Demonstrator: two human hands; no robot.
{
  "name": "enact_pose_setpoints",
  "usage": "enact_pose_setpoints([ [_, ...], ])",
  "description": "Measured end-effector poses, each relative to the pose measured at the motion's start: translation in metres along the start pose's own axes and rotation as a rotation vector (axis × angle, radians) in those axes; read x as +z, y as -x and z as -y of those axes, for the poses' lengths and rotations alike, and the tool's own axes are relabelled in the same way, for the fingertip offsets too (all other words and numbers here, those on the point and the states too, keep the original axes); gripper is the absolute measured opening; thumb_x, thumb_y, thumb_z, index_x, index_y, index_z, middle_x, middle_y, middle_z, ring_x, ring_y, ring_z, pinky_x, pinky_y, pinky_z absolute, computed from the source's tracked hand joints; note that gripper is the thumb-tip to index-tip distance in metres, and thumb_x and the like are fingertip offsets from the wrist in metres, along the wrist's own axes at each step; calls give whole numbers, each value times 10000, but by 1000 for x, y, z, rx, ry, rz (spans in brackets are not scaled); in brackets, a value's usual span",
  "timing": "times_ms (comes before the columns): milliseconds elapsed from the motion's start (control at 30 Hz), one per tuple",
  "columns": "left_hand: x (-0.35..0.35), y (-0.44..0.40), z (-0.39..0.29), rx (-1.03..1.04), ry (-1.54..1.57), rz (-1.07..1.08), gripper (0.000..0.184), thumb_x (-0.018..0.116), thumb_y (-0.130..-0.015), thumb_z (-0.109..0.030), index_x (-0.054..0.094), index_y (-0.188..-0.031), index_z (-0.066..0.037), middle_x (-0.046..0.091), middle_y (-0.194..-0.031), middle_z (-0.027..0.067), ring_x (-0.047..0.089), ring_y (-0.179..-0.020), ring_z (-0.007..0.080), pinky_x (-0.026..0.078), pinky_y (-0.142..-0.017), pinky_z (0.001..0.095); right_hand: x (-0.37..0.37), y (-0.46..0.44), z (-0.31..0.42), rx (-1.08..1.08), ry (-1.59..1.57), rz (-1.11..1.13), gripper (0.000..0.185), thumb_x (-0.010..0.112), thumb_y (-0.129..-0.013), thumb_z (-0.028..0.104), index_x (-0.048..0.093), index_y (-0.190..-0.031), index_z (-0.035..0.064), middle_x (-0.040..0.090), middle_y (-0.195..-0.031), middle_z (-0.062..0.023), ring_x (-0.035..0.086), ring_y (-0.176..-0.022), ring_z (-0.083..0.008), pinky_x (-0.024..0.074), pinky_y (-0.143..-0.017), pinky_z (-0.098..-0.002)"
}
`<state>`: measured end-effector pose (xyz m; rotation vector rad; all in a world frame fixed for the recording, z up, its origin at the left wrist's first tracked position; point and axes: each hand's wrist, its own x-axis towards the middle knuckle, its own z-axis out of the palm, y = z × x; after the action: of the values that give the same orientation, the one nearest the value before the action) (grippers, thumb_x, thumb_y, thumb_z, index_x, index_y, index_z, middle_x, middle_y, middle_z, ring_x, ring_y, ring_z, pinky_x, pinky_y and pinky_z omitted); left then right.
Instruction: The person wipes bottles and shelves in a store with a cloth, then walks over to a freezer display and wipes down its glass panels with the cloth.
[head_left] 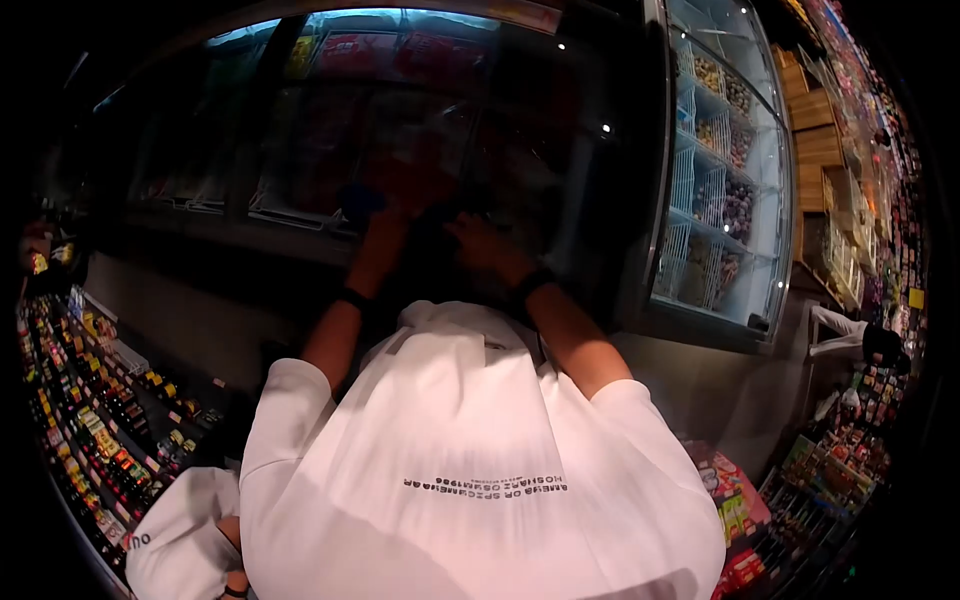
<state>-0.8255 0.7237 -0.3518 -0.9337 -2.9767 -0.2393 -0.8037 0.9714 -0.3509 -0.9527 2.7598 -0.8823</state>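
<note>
In the dim upper middle of the head view, my left hand (385, 232) is at a small blue thing (361, 201), too dark to name. Its fingers seem closed on that thing. My right hand (487, 245) is a little to the right, fingers partly stretched out beside a dark shape that I cannot make out. Both hands are over the near side of a dark glass-fronted display case (300, 225). Behind the glass, red packs (355, 52) show faintly. Dark bands circle both wrists.
A lit freezer case (712, 180) with white wire dividers and piled goods stands at the right. Stocked shelves (110, 410) line the lower left, close to another person in a white shirt (185, 535). Wooden crates (815, 145) and another person (880, 345) are farther right.
</note>
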Motion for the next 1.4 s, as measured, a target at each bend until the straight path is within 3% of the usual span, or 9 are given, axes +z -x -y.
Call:
enact_pose_setpoints([
  [267,1,-56,-54,24,399,204,486,637,-783,-13,555,-1262,-26,544,-1301,184,521,-1197,399,481,-943,480,-51,74,-22,526,225,7,572,683,-857,315,509,-1348,81,532,-1237,-208,509,-1121,-384,427,-965,-505],
  [400,8,-72,-92,166,372,-37,442,616,-774,26,556,-1200,-72,570,-1206,184,566,-1086,396,490,-863,504,-47,110,-56,873,127,-405,511,566,-932,382,544,-1293,21,524,-1337,-212,486,-1173,-412,411,-997,-526],
  [500,0,-57,-95,111,482,71,304,613,-787,1,567,-1079,-72,599,-1122,166,593,-1010,415,498,-803,494,-41,134,-67,705,445,-205,540,568,-939,401,519,-1321,23,516,-1327,-240,479,-1167,-440,397,-1001,-545],
  [767,-17,-13,-49,-204,372,327,468,682,-822,-214,554,-1257,-97,627,-1185,226,634,-1035,404,499,-841,493,-52,95,35,680,92,-57,647,652,-880,275,414,-1426,24,524,-1338,-214,525,-1179,-364,375,-1030,-549],
  [933,64,-44,-55,142,256,531,501,640,-823,-289,569,-1239,-20,649,-1134,256,637,-1010,438,507,-886,485,-73,111,25,751,-396,-204,733,647,-851,142,285,-1478,21,481,-1371,-285,550,-1181,-431,455,-986,-488],
  [1033,-23,-85,-154,209,435,590,502,663,-803,-278,586,-1226,-18,653,-1134,247,630,-1029,439,507,-889,481,-85,140,22,459,-215,-751,788,640,-833,134,244,-1508,42,521,-1325,-304,568,-1134,-467,469,-979,-489],
  [1100,-54,-108,-208,476,898,536,487,688,-781,-237,601,-1209,-22,647,-1141,241,623,-1047,423,508,-874,468,-133,171,42,616,-205,-778,767,636,-816,117,280,-1490,27,526,-1322,-293,568,-1134,-461,477,-963,-486],
  [1200,-72,-136,-277,686,518,749,559,706,-747,-170,557,-1262,-12,623,-1189,248,602,-1085,409,485,-917,463,-160,229,49,833,-56,-941,662,619,-765,82,444,-1403,48,605,-1194,-224,621,-1009,-421,520,-856,-474],
  [1400,-47,-130,-400,901,647,162,353,668,-766,-95,544,-1079,10,581,-1027,230,575,-993,412,482,-832,487,-162,342,25,1143,232,-804,391,586,-790,99,659,-1170,154,635,-940,-151,653,-816,-366,541,-684,-453],
])
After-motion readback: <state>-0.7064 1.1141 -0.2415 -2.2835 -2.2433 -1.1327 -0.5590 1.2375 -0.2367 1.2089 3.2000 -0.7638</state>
